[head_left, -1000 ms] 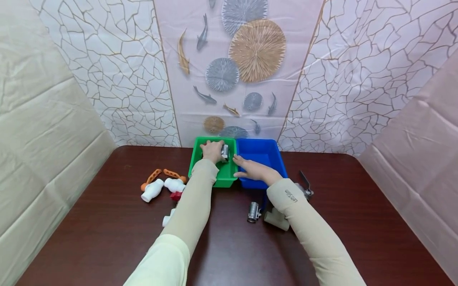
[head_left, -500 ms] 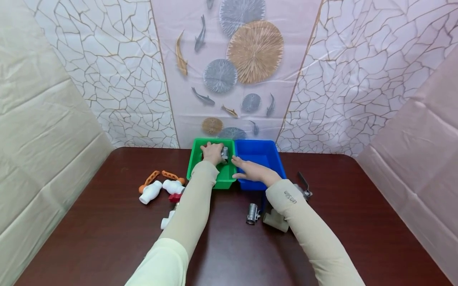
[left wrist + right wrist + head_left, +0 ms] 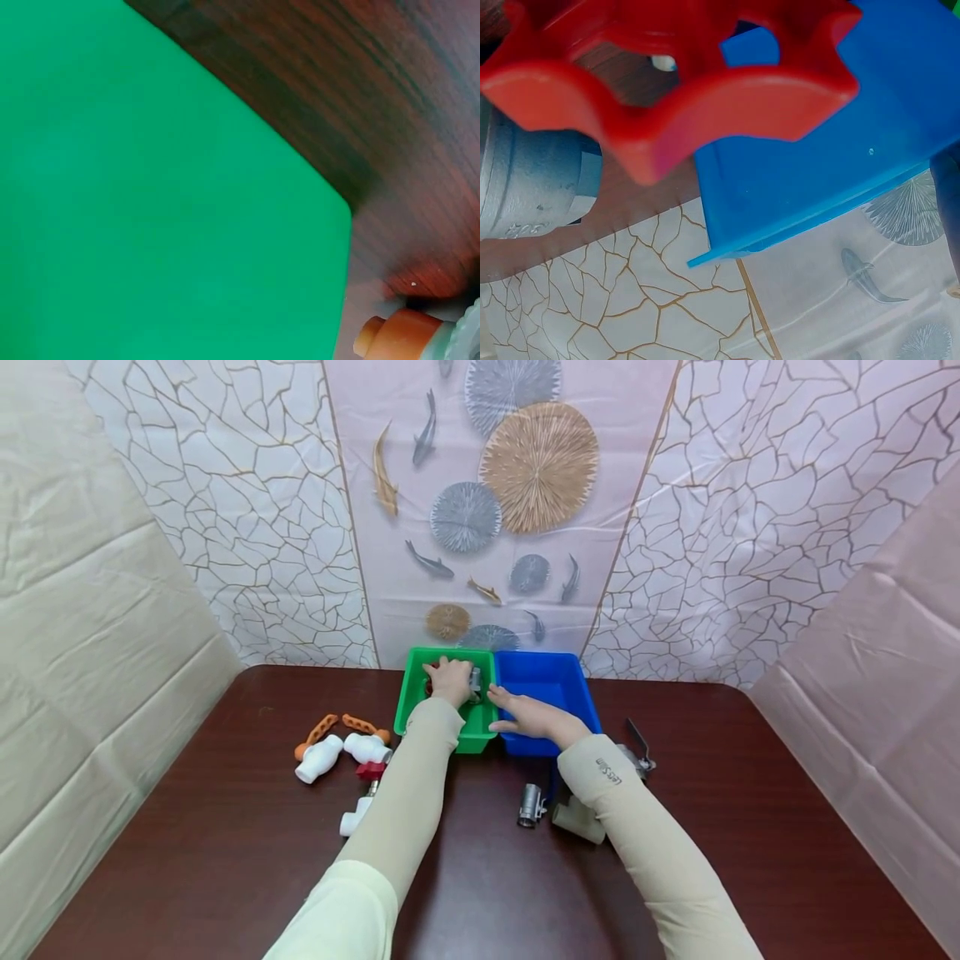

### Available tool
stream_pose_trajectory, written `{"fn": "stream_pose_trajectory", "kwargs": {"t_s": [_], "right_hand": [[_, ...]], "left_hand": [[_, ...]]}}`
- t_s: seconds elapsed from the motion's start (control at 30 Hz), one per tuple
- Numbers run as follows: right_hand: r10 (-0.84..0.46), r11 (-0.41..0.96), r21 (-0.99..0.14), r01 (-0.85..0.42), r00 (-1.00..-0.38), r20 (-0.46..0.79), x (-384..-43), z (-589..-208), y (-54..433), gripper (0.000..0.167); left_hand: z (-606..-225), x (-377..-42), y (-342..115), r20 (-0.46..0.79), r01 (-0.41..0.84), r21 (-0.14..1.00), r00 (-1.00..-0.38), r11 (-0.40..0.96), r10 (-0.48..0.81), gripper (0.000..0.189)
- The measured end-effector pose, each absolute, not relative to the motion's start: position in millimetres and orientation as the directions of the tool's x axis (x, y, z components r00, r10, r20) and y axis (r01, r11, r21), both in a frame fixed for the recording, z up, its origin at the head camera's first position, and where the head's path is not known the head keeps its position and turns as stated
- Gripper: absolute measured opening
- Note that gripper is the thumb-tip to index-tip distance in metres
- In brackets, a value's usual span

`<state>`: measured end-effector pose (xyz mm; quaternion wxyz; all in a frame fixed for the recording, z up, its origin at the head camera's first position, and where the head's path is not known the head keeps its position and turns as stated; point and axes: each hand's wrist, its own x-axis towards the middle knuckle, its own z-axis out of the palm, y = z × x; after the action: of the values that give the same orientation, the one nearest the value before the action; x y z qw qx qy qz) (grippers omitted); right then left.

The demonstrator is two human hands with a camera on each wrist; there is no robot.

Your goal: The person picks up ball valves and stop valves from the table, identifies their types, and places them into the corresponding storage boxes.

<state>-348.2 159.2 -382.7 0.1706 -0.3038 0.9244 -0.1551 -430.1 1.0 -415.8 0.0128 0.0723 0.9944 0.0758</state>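
One green bin (image 3: 474,746) and one blue bin (image 3: 536,670) stand side by side on the dark table (image 3: 480,893) in my head view. The left hand (image 3: 449,681) reaches down into the green bin, its back to me; from here I cannot tell how far its fingers curl or whether they hold anything. A metal piece (image 3: 476,681) sits in that bin at the hand's right edge, and I cannot tell if the two touch. The right hand (image 3: 531,714) is over the blue bin with fingers straight, thumb apart and nothing in its grasp. Left of the bins I see two white valves (image 3: 319,758) with orange handles (image 3: 323,725), plus a red handle (image 3: 371,771) and a white fitting (image 3: 355,818) close by the left sleeve (image 3: 397,793). Around the right sleeve (image 3: 645,835) lie a metal fitting (image 3: 532,804), a beige tee (image 3: 579,822) and a black lever (image 3: 638,737).

My left wrist view is mostly the green bin's wall, with an orange part (image 3: 405,334) low in the corner.

My right wrist view shows a scalloped red part (image 3: 727,103) up close, beside a grey metal body (image 3: 540,180).
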Motion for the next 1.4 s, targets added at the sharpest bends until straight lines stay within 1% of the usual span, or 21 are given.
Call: {"fn": "stream_pose_trajectory", "kwargs": {"t_s": [0.27, 0.5, 0.77, 0.9, 1.07, 1.4], "right_hand": [[-0.613, 0.767, -0.390, -0.510, -0.761, -0.212, -349, -383, 158, 0.068], [-0.615, 0.764, -0.403, -0.503, -0.758, -0.219, -347, -383, 159, 0.067], [-0.625, 0.755, -0.406, -0.515, -0.754, -0.205, -346, -382, 160, 0.067], [-0.618, 0.761, -0.397, -0.512, -0.759, -0.206, -345, -379, 158, 0.067], [-0.597, 0.780, -0.397, -0.484, -0.766, -0.239, -346, -377, 155, 0.068], [-0.568, 0.811, -0.344, -0.473, -0.779, -0.267, -352, -376, 155, 0.066]], "left_hand": [[-407, -425, -3, 0.011, 0.170, 0.111, -0.985, 0.979, 0.170, 0.061], [-399, -420, -6, -0.016, 0.202, 0.098, -0.979, 0.974, 0.204, 0.069], [-382, -414, -14, -0.008, 0.217, 0.084, -0.976, 0.973, 0.219, 0.070], [-379, -410, -19, -0.019, 0.208, 0.092, -0.977, 0.974, 0.211, 0.072], [-377, -407, -27, -0.016, 0.213, 0.122, -0.976, 0.969, 0.217, 0.072], [-360, -401, -51, 0.012, 0.232, 0.185, -0.972, 0.955, 0.234, 0.070]]}}
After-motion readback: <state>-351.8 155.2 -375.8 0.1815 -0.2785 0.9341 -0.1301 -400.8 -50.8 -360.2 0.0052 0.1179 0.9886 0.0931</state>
